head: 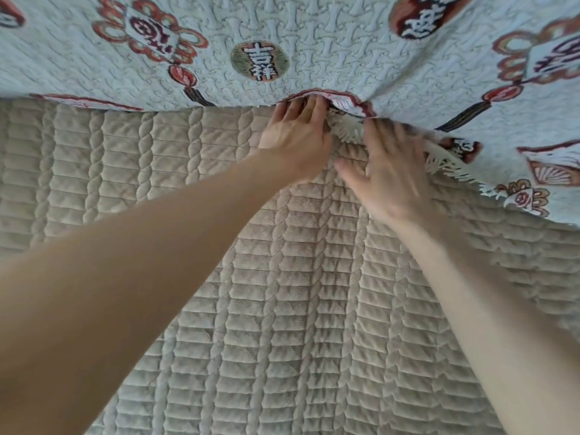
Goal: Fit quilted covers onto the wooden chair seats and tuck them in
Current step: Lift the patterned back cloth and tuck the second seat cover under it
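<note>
At throw's hem [326, 98], left hand [295, 136] fingers tucked under, right hand [389, 171] spread flat on quilted cover [282, 309]

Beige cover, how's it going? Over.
Left hand fingers under patterned throw edge. Right hand flat on beige cover, blurred. Fringe bunched between them.

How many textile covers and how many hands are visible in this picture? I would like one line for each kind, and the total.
Beige quilted cover: 1
Pale blue patterned cover with fringe: 1
Hands: 2, left hand and right hand
Total: 4
</note>
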The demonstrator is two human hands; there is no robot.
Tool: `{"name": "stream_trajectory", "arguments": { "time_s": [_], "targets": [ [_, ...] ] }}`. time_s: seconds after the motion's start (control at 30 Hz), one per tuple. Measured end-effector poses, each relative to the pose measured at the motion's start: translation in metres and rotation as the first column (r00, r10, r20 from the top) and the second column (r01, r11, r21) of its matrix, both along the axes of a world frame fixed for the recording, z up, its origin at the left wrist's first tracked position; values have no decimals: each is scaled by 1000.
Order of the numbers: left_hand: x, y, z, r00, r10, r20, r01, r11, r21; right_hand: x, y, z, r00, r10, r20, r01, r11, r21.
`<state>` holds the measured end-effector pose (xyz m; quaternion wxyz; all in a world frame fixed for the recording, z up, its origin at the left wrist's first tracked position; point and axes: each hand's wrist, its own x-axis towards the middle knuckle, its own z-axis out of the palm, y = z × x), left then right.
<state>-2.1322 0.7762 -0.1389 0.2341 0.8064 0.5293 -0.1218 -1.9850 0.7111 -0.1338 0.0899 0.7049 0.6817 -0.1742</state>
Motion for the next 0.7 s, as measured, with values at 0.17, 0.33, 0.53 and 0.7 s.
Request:
{"name": "stream_trajectory", "arguments": {
  "time_s": [0.17,0.33,0.53,0.7],
  "targets": [
    [-22,-23,1,996,-63,56,56,992,115,-10,12,-11,997,-40,-66,35,997,-75],
    [-16,-10,-2,996,-79,-43,80,996,39,-9,11,-10,998,-28,-57,24,997,-75],
    [-19,-2,-2,997,-82,8,81,991,103,-20,16,-14,992,-85,-93,75,991,-112],
    [-34,-25,-6,995,-93,-43,96,992,88,-25,27,-16,987,-143,-73,134,984,-115]
  ]
}}
